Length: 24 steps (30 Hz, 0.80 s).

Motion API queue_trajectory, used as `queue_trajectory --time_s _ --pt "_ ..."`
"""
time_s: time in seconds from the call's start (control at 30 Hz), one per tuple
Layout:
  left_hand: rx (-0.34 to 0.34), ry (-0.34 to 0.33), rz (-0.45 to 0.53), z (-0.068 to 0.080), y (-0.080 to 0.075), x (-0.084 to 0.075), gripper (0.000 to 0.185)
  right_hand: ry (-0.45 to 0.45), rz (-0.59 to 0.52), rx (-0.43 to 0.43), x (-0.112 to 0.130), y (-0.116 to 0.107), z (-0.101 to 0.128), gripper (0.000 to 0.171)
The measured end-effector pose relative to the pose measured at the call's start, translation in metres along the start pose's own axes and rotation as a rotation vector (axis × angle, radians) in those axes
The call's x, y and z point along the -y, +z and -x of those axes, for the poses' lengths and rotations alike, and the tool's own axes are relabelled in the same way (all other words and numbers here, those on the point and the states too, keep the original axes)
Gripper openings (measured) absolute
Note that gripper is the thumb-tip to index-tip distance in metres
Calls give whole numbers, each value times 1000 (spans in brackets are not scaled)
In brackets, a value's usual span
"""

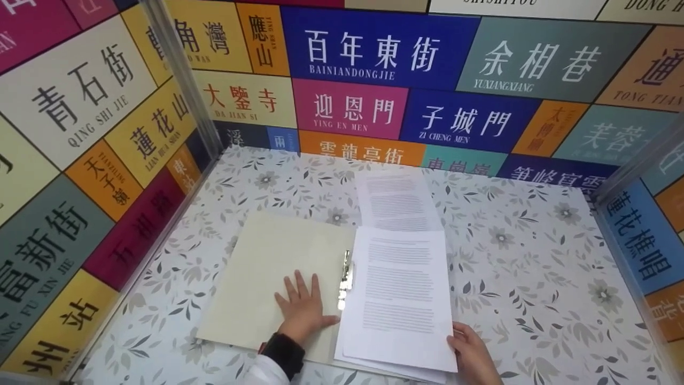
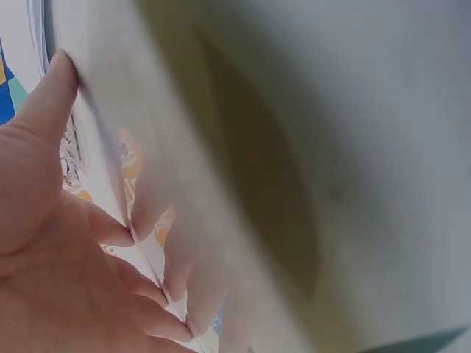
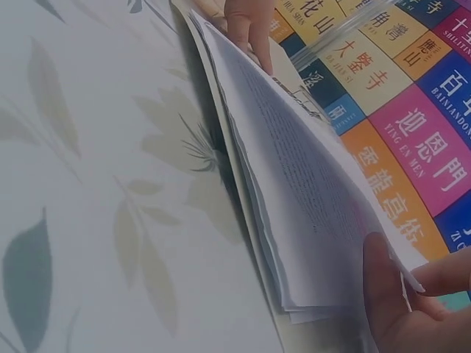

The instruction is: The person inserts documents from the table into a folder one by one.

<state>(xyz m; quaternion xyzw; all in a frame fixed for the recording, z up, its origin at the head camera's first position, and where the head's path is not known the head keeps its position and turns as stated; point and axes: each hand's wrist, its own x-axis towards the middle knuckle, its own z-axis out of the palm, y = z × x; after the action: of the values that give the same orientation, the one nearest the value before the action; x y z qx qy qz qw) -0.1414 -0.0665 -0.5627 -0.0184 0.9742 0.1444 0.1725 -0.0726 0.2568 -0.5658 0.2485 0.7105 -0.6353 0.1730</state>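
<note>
Open cream folder (image 1: 267,278), printed sheets (image 1: 398,299) inside

Floral table (image 1: 534,278): open folder (image 1: 267,278), loose sheet (image 1: 396,202).

Patterned walls (image 1: 96,176) close the floral tabletop (image 1: 534,278) on the left, back and right. The open folder (image 1: 267,272), its paper stack (image 1: 398,305) and a loose sheet (image 1: 395,200) fill the middle. Bare tabletop lies right of the papers.
</note>
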Motion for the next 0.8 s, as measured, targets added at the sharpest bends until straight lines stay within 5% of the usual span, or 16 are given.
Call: queue_trajectory --time_s 0.8 --pt "-5 8 1 4 -2 0 115 7 42 4 -14 11 5 49"
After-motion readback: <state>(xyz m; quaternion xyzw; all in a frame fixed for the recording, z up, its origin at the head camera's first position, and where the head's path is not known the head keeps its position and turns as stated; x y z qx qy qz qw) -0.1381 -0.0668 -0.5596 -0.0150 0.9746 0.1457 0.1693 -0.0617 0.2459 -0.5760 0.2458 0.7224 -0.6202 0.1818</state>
